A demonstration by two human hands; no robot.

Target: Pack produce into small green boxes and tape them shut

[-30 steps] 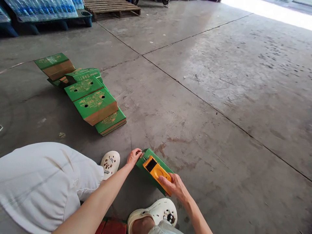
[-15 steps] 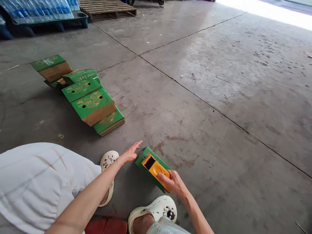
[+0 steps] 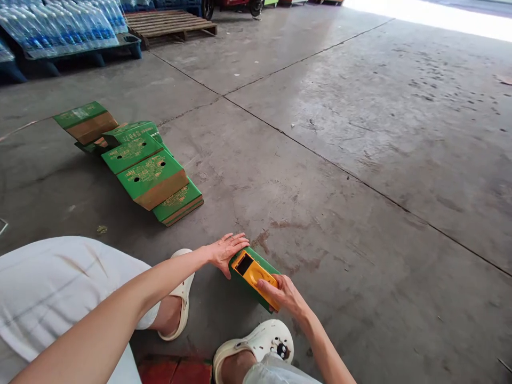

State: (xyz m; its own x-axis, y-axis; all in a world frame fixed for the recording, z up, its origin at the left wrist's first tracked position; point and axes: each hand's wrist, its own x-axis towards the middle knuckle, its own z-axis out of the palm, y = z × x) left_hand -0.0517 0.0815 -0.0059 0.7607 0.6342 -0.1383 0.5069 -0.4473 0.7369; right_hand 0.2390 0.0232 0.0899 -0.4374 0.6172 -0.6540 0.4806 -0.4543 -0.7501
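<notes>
A yellow multimeter (image 3: 253,272) with a dark screen is gripped near its lower end by my right hand (image 3: 280,293), thumb across its face. Under the meter is a narrow green box (image 3: 262,260) on the concrete floor. My left hand (image 3: 229,250) rests at the box's far left end, fingers stretched over its top edge and thumb pointing down beside it. Nothing shows in the left hand. The meter and both hands cover much of the box, so its contents, if any, are hidden.
Flattened green cartons (image 3: 154,173) lie in a pile to the left. My white clogs (image 3: 266,341) flank the box. A red object (image 3: 176,370) is below me. Farther back are wrapped water bottles (image 3: 60,26) on a blue pallet and a wooden pallet (image 3: 170,24).
My left hand has moved right and down, from beside the box onto its far end. The right hand keeps its hold on the multimeter, nearly in place. The view has tilted up slightly.
</notes>
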